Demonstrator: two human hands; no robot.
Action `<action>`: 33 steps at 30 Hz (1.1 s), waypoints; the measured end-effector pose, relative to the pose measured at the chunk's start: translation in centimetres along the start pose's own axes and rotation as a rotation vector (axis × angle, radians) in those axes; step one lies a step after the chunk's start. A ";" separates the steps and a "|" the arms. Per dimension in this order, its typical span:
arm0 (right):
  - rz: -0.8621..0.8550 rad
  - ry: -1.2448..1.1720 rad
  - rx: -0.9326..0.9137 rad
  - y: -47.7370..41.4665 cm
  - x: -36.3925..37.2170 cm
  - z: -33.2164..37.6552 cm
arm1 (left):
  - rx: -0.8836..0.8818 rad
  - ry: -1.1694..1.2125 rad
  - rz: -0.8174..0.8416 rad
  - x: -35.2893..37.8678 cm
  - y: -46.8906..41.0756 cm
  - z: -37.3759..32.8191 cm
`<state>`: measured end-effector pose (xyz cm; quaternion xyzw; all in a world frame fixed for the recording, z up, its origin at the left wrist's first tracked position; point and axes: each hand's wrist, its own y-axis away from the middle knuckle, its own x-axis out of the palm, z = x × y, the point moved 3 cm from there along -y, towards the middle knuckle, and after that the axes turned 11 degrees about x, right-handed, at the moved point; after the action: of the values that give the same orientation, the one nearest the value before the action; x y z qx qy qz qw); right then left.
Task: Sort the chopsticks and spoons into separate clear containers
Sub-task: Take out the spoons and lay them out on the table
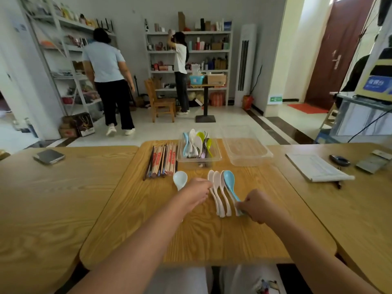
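Four loose spoons (221, 194) lie side by side at the centre of the table (131, 209), bowls toward twelve o'clock, handles toward six: three white, and a blue spoon (230, 183) on the three o'clock flank. They touch or overlap along their lengths. A fifth, the single white spoon (180, 179), lies apart at nine o'clock of the row.

The right hand (257, 205) is closed in a pinch on the blue spoon's handle end. The left hand (198, 190) is curled with fingertips against the leftmost white spoon of the row; whether it grips that spoon or only steadies it cannot be told.

At twelve o'clock of the row stands the spoon container (216, 157), already well filled with spoons. At its three o'clock sits the empty container (247, 149); at its nine o'clock the chopsticks (162, 163) lie bundled on the table, unsorted.

Assessment: the step in hand is gathering the row for transfer. Recommended practice is to press the row together from both flanks, lift by the handles as one stack, and lower bowls-first into the remaining gap. The stack appears liable to fan apart if gripped loosely.
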<state>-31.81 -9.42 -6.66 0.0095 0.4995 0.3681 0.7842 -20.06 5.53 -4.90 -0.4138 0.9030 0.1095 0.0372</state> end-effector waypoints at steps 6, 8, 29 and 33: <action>0.030 -0.002 -0.016 -0.7 0.0 0.0 | -0.004 -0.064 0.014 -0.9 -1.0 0.3; 0.036 -0.005 -0.023 -1.4 -0.3 0.3 | -0.026 -0.099 0.011 -1.5 -1.8 0.1; -0.031 -0.095 -0.213 -15.5 -2.3 20.7 | 0.010 0.071 -0.267 -8.3 -17.6 -5.3; -0.098 -0.040 -0.213 -18.3 -0.6 23.0 | -0.026 0.055 -0.285 -8.5 -20.1 -5.0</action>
<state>-3.38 -14.96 -1.63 -0.0910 0.4415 0.3803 0.8076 0.85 -2.08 -2.07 -0.5413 0.8342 0.1032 0.0223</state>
